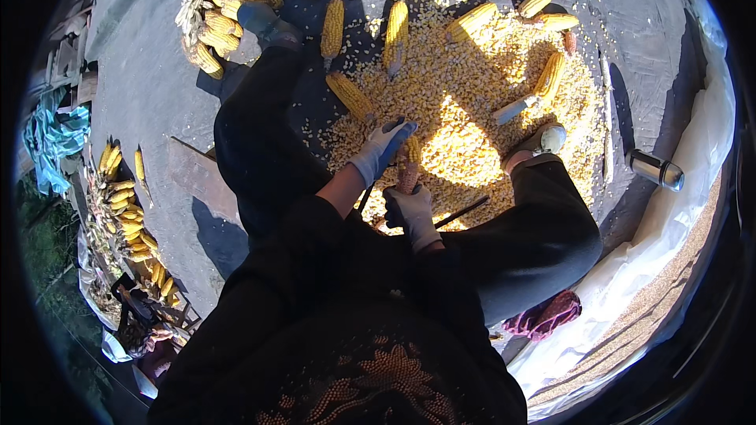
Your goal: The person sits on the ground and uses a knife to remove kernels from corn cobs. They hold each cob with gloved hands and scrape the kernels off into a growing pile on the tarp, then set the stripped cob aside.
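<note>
In front of my lap, a partly shelled corn cob (407, 172) stands between my two gloved hands. My right hand (411, 212) is closed round its bare lower end. My left hand (387, 144) lies against the upper end, where yellow kernels remain; its fingers are partly bent, and how firmly they grip is hidden. Under and beyond the hands spreads a wide heap of loose corn kernels (425, 88). Whole ears lie on it, such as a corn ear (349, 96) just past my left hand. A dark thin bar (463, 211) sticks out to the right of my right hand.
Bundled corn ears (221, 23) lie by my left foot, and more corn ears (131, 218) farther left, past a flat board (204, 177). On the right are a metal thermos flask (655, 169), white plastic sheeting (644, 248) holding grain, and a dark red cloth bundle (543, 316).
</note>
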Demonstrator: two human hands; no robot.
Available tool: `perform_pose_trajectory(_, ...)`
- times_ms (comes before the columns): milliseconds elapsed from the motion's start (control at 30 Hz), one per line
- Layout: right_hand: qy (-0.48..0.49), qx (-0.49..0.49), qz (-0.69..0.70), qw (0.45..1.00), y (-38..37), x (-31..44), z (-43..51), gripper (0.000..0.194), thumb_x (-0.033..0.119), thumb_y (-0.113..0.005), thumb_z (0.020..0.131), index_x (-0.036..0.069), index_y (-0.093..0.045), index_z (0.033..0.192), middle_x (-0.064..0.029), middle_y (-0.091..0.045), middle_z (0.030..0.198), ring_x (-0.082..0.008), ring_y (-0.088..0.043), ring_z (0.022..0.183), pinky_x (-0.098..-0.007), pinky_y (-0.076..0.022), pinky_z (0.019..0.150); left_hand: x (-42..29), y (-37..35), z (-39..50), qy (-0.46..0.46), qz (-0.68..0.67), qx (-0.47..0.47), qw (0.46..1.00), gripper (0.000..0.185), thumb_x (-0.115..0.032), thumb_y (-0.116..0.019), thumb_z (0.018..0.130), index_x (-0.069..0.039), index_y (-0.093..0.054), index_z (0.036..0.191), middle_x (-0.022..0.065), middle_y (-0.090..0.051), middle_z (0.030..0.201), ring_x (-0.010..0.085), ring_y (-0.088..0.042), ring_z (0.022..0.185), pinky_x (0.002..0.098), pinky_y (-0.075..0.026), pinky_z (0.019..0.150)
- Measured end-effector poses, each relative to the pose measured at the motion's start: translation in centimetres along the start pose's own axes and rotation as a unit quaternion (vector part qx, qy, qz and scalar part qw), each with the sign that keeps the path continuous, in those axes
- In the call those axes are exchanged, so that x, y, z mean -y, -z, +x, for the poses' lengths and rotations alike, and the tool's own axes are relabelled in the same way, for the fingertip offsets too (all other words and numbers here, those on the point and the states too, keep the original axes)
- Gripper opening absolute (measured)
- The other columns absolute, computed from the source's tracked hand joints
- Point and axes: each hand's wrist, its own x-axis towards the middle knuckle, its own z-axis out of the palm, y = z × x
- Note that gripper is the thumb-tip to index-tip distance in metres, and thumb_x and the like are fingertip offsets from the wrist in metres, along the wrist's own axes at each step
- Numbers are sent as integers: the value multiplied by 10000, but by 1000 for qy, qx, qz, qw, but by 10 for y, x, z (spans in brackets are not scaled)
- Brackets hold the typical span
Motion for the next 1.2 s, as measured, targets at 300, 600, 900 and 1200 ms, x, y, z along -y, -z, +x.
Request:
perform_pose_trajectory(300,4,188,70,980,5,-3,-7,195,226,-633,804,56,-539,824,-55,-556,628,-185,-552,482,-302,-404,385,11,-1,6,-144,258,-161,942,437,-435,-628,789,-24,-652,935,135,-674,886,256,-642,821,362,-481,748)
perform_pose_trajectory(600,-66,276,320,904,24,-1,-7,139,119,-665,797,45,-548,774,-28,-500,579,-153,-485,424,-264,-328,365,15,11,26,-23,-25,17,999,463,-383,-719,778,-31,-623,1063,35,-634,972,119,-575,883,279,-459,754)
perform_pose_trajectory(900,-52,201,177,962,-4,-3,38,147,92,-673,768,39,-553,832,-50,-562,662,-193,-564,549,-326,-471,460,27,8,30,-135,192,-88,968,705,-440,-711,747,-104,-444,1305,148,-474,1308,253,-488,1170,357,-418,950)
perform_pose_trajectory(1200,-87,305,278,907,27,4,-13,177,123,-646,816,35,-497,848,-64,-528,604,-139,-456,389,-263,-359,348,7,-2,3,-128,287,-131,940,333,-355,-614,835,-67,-651,998,90,-667,841,222,-631,797,317,-486,762)
